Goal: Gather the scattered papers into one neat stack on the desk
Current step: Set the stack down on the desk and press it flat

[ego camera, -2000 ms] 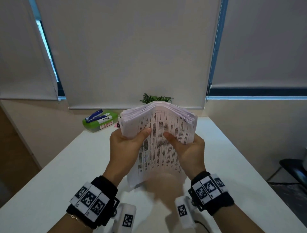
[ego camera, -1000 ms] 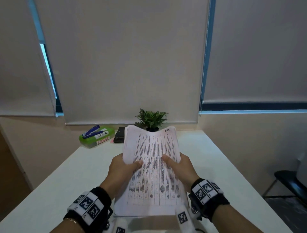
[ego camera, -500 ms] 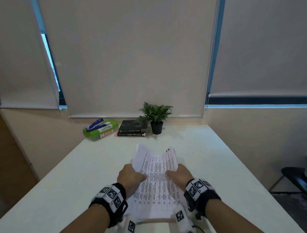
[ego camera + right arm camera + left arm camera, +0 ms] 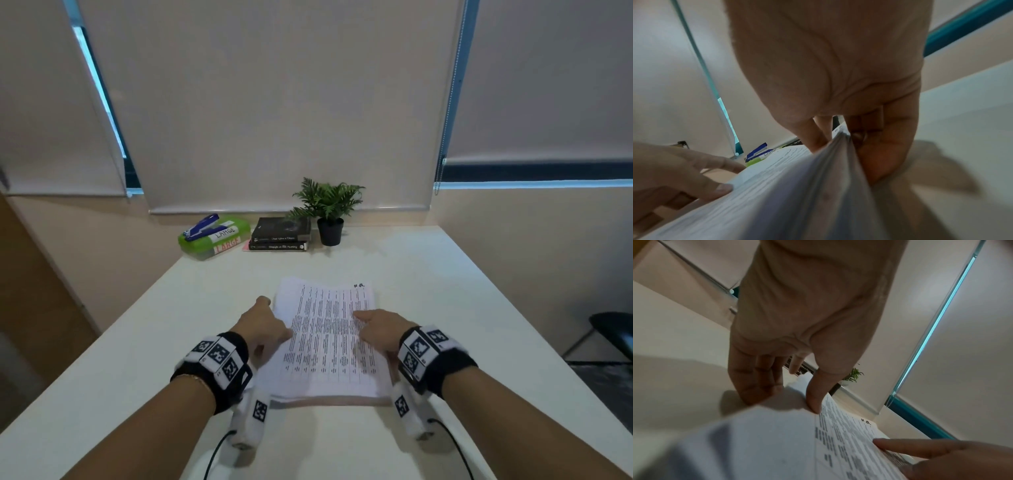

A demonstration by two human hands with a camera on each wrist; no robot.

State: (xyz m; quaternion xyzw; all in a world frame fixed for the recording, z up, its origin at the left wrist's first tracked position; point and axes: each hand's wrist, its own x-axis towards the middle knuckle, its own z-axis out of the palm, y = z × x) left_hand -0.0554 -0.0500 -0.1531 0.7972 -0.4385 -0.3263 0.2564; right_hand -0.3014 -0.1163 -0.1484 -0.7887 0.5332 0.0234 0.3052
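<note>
A thick stack of printed papers point(image 4: 327, 342) lies flat on the white desk point(image 4: 455, 308), straight ahead of me. My left hand point(image 4: 274, 323) holds its left edge. In the left wrist view the thumb point(image 4: 815, 400) lies on the top sheet and the fingers point(image 4: 754, 386) reach down beside the edge to the desk. My right hand point(image 4: 371, 325) grips the right edge. In the right wrist view its thumb point(image 4: 812, 139) is on top and its fingers point(image 4: 881, 154) curl against the side of the sheets point(image 4: 818, 186).
Along the desk's far edge stand a green box with a blue stapler on it point(image 4: 214, 236), two stacked black books point(image 4: 279, 236) and a small potted plant point(image 4: 329, 212). A black chair point(image 4: 613, 334) stands off the desk's right side.
The stack, held upright in the air between both hands, has come down and now lies flat on the desk. Both hands went down with it and stay on its side edges.
</note>
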